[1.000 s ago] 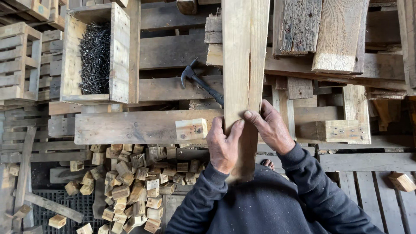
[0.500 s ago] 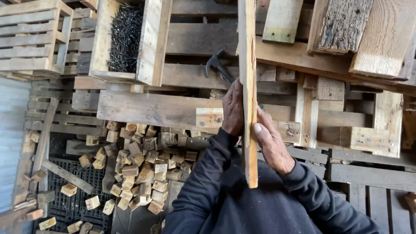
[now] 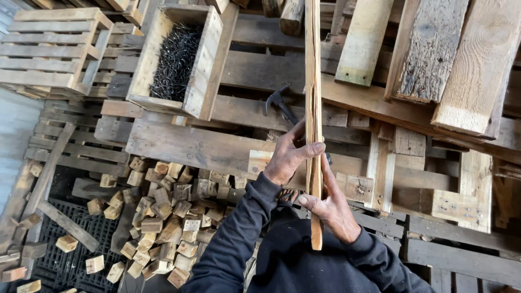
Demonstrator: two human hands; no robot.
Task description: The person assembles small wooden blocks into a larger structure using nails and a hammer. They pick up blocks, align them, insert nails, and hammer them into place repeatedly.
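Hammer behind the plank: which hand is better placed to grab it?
Left, probably. The left hand grips the plank higher up, on the side where the hammer lies on the pallets. The right hand holds the plank lower, nearer the body, and would have to cross it.

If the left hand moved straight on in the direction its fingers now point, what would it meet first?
Probably nothing new: the left hand already has its fingers wrapped on the upright wooden board. Behind it lies the hammer; depth is unclear.

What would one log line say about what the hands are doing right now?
left hand: grips wooden plank edge-on | right hand: grips plank lower | hammer: lies behind | box of nails: upper left
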